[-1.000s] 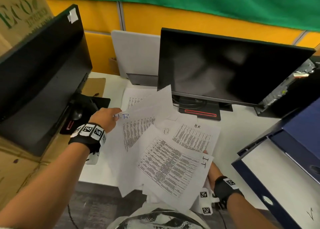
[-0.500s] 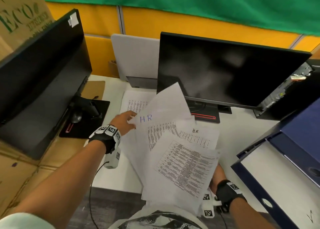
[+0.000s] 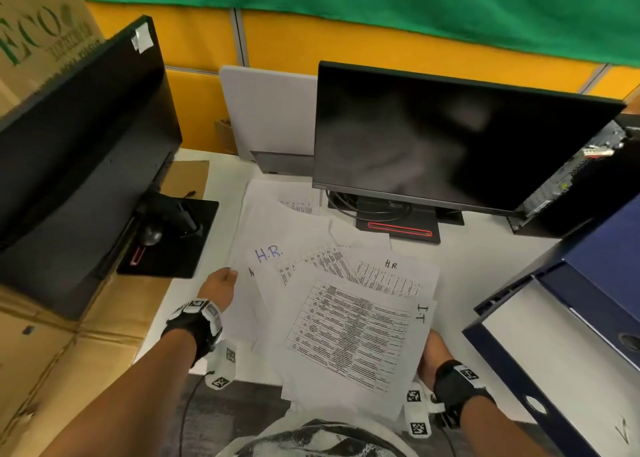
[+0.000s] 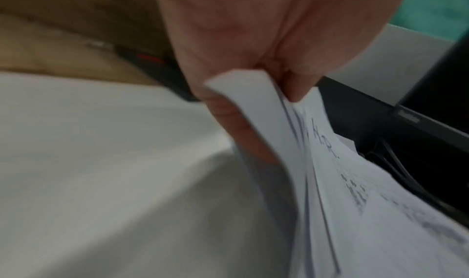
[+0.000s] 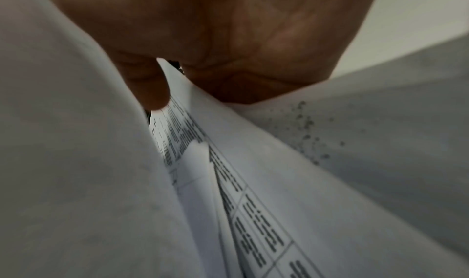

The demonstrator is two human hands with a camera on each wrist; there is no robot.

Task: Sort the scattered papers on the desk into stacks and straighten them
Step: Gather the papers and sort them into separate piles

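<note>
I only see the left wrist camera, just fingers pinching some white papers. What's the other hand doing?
Observer: The right hand grips the near right corner of the fanned white printed papers, lower than the left hand's end.
Operator: Is anything written on the top one?
Observer: Yes. The top sheet with the printed table has "I.T" handwritten at its right edge.
Operator: What's over on the right?
Observer: A dark blue ring binder lies open, with a white page showing inside it.
</note>
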